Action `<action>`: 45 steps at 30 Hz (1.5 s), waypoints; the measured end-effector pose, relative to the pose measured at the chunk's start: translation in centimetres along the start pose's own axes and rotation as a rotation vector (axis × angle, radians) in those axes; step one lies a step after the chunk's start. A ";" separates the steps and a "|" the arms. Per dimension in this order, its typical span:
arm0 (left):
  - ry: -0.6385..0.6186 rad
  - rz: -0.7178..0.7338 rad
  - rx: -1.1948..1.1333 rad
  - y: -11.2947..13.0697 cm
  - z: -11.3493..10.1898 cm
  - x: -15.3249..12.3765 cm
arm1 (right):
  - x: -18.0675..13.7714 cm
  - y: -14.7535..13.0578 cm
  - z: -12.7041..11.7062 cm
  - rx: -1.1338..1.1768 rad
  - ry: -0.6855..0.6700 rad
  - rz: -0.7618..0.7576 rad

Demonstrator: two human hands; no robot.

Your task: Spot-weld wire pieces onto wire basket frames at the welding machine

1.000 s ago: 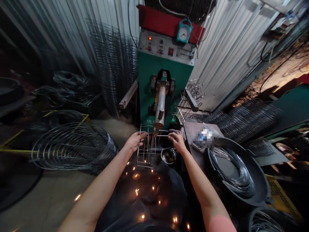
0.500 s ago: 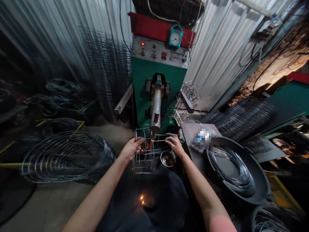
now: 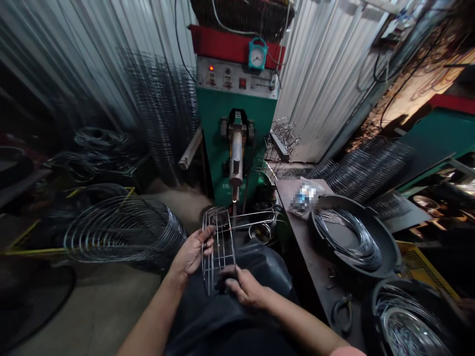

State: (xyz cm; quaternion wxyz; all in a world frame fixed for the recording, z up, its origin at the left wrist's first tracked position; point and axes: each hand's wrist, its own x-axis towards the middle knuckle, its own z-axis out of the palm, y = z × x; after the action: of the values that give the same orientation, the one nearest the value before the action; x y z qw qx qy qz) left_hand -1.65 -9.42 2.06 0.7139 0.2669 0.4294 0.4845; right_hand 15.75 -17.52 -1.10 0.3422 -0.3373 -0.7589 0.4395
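Note:
Between my hands is a small wire basket frame (image 3: 225, 247), with a long wire loop reaching out to the right from its far end. My left hand (image 3: 192, 252) grips its left side, thumb and fingers closed round the wires. Lower down, my right hand (image 3: 245, 287) is closed on the near right edge of the frame; some of its fingers are in shadow. Just beyond the frame stands the green spot welding machine (image 3: 211, 113). Its upper electrode (image 3: 235, 193) is above the far end of the frame, and a small red glow shows on a wire below it.
A large wire coil (image 3: 122, 232) lies to the left. On the right bench (image 3: 297, 227) are a black pan (image 3: 393, 249) with bundled wire rings (image 3: 349, 240), pliers (image 3: 342, 311) and another pan holding wires. A metal bowl (image 3: 260, 232) sits beneath the frame's loop.
My right hand has left the wire by the electrode and moved down to the frame's near edge. The frame has come nearer and turned; the sparks are gone.

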 end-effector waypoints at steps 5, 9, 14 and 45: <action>-0.090 0.303 0.318 0.2 -2.3 -3.1 | 2.1 -4.3 -1.5 0.327 0.257 0.096; -0.233 0.787 0.908 -0.9 -4.8 -5.7 | 4.2 -7.1 -4.2 0.672 0.342 0.199; -0.407 1.265 1.380 -1.6 -4.7 -7.4 | 7.1 -9.7 -6.9 0.981 0.421 0.400; -0.009 0.218 0.021 -1.7 -2.6 -4.9 | -1.4 1.7 -17.9 -0.505 -0.076 0.083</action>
State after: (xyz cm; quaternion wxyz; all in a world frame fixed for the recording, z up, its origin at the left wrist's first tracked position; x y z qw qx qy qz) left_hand -3.92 -14.65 1.12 0.6561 0.3218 0.3995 0.5534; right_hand 31.44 -10.23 3.88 0.2001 -0.4263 -0.8423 0.2623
